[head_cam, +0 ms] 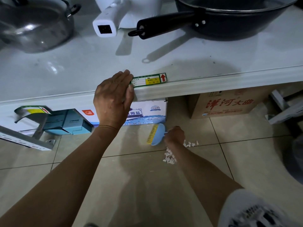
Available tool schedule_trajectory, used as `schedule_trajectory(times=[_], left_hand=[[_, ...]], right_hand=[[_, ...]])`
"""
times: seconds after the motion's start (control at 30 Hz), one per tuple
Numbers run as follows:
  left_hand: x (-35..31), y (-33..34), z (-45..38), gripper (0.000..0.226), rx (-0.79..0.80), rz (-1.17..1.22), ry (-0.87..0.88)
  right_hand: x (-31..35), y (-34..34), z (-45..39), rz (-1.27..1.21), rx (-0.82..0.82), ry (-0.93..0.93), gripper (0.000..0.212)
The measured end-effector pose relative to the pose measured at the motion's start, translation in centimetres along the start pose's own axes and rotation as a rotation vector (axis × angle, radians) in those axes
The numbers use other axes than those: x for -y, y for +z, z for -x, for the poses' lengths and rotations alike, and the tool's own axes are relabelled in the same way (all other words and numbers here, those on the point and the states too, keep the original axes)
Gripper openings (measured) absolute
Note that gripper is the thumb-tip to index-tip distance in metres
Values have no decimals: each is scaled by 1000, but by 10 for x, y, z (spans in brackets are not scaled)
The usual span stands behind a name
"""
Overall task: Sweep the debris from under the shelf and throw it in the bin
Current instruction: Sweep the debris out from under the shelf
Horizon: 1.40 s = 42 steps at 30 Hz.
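My right hand is low over the tiled floor, shut on the handle of a small blue brush with yellow bristles. The brush head lies just in front of the white box under the shelf. White paper scraps lie in a pile beside my right forearm, with a few more scraps to the right of my wrist. My left hand grips the front edge of the white shelf, fingers on top and thumb on the lip. A dark bin shows at the far right edge.
Under the shelf stand a white and blue salt box, a brown carton and a teal box. Metal brackets lie on the floor at left and right. On the shelf sit a steel pot, a white appliance and a black pan.
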<state>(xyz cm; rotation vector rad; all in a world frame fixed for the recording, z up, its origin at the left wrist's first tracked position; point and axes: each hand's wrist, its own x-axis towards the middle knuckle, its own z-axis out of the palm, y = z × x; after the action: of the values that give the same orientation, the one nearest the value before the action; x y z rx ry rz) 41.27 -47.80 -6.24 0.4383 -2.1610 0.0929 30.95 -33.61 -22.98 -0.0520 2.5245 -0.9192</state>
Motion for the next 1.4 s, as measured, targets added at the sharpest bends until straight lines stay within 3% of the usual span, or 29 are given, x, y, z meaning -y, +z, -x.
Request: schedule_trajectory(times=[0.2, 0.33, 0.47, 0.63, 0.77, 0.9, 1.1, 1.4], left_hand=[[-2, 1, 1, 31, -6, -1, -20], [-1, 0, 1, 31, 7, 10, -5], [-1, -3, 0, 31, 20, 25, -20], [-5, -4, 0, 32, 31, 27, -44], [-5, -3, 1, 31, 35, 51, -49], [-5, -2, 2, 31, 27, 54, -49], [-8, -2, 1, 32, 23, 53, -64], [-19, -8, -4, 35, 82, 115, -107]], right_hand=[[-65, -55, -12, 5, -84, 151, 28], [-86, -72, -15, -17, -112, 213, 16], [-77, -69, -5, -76, -123, 157, 13], [-69, -40, 9, -43, 119, -7, 29], [-67, -31, 26, 91, 291, -169, 23], [-72, -45, 11, 210, 211, -224, 25], [-94, -106, -32, 257, 15, -133, 23], [-119, -157, -52, 122, -31, 31, 29]])
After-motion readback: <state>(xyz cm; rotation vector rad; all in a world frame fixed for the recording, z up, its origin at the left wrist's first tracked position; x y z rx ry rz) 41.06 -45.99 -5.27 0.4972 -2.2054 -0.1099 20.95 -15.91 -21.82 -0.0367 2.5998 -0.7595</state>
